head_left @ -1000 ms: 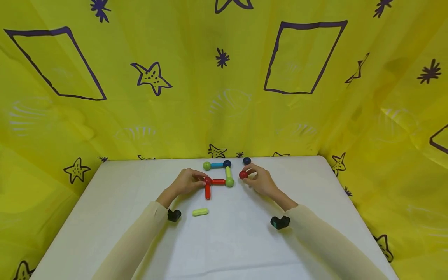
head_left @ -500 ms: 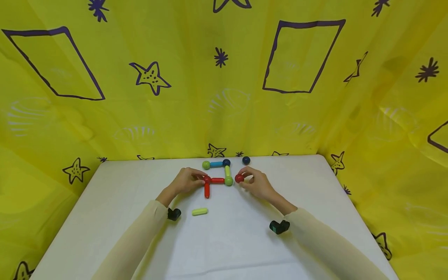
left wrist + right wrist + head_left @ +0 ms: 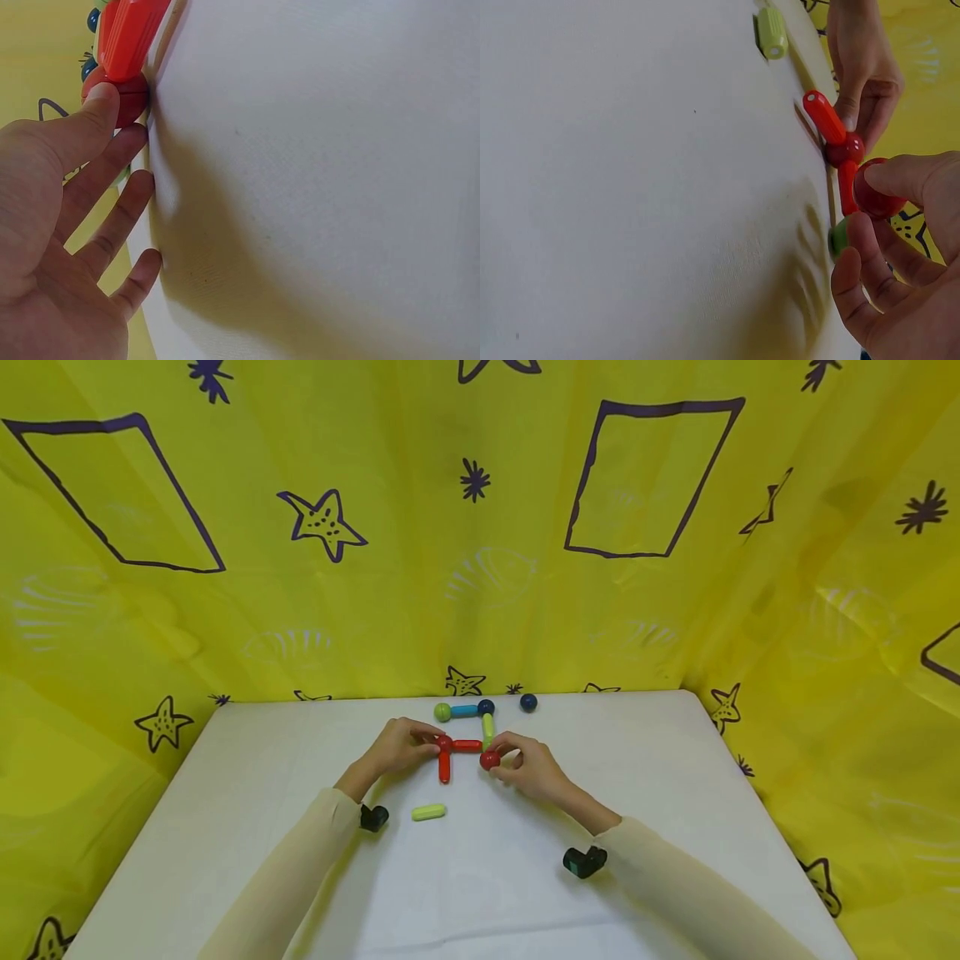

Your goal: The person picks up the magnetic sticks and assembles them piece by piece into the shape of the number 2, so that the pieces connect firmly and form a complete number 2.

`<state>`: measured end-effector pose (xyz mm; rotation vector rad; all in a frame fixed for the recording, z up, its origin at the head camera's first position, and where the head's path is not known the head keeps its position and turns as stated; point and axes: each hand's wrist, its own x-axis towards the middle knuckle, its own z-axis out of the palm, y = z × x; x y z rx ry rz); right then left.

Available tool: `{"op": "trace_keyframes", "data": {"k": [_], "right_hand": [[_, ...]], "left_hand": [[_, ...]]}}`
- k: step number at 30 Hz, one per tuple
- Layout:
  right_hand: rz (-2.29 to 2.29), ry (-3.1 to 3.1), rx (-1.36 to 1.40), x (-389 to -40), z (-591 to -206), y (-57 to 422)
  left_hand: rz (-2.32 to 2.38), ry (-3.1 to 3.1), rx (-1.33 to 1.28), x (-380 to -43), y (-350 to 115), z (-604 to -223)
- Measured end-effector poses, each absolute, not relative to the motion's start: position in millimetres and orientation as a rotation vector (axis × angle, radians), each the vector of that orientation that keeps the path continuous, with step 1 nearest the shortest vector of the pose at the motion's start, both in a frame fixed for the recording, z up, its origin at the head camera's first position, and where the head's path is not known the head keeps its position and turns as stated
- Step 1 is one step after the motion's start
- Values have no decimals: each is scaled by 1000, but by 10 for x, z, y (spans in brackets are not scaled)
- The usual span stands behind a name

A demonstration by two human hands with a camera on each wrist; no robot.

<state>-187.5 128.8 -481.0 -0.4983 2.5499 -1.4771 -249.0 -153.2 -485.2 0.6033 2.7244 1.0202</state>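
Observation:
My left hand (image 3: 401,746) pinches a red ball (image 3: 444,743) between thumb and forefinger, its other fingers spread by the tabletop in the left wrist view. From that ball one red magnetic stick (image 3: 445,767) points toward me. Another red stick (image 3: 467,746) runs right to a green ball (image 3: 838,238), mostly covered by my right hand in the head view. Beyond it, a light green stick (image 3: 488,725) leads to a dark blue ball (image 3: 486,707), then a blue stick (image 3: 464,711) and a second green ball (image 3: 442,712). My right hand (image 3: 531,770) pinches a separate red ball (image 3: 490,761) in front of that covered corner.
A loose yellow-green stick (image 3: 428,812) lies nearer me on the white table (image 3: 480,893). One loose dark blue ball (image 3: 528,702) sits by the back edge. Behind the table hangs a yellow patterned curtain (image 3: 405,610).
My right hand has carried its red ball left and slightly toward me, from right of the joined pieces to the green corner ball. The left hand keeps its hold in place.

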Motion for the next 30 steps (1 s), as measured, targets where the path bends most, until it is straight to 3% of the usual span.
{"op": "trace_keyframes", "data": {"k": [30], "right_hand": [[-1325, 2511, -702, -1741, -4932, 778]], "left_hand": [[1033, 2748, 684, -2496, -1553, -4865]]}}
